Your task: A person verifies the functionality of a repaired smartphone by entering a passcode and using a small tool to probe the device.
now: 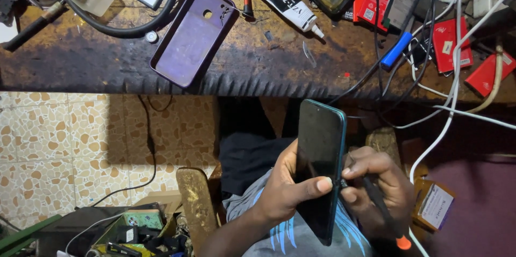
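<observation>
Head view, lower centre, left hand (282,190) fingers clamped on dark teal-edged smartphone (320,165), right hand (376,187) fingers pinching thin black orange-tipped tool (384,211) at its edge.

Bright desk on top, dark down below.

Light falls from above onto the brown desk (97,58), and its worn top shines a little. The purple phone cover (193,35) looks pale and hazy where the light hits it. The tiled floor (54,144) is well lit too. Under the desk edge it is very dark, and that shadow spreads over the lap. The phone (318,165) has a black screen with only a faint shine. The hands look dim but sharp. The right side is gloomy. Things near the corners look a bit stretched and soft.
</observation>
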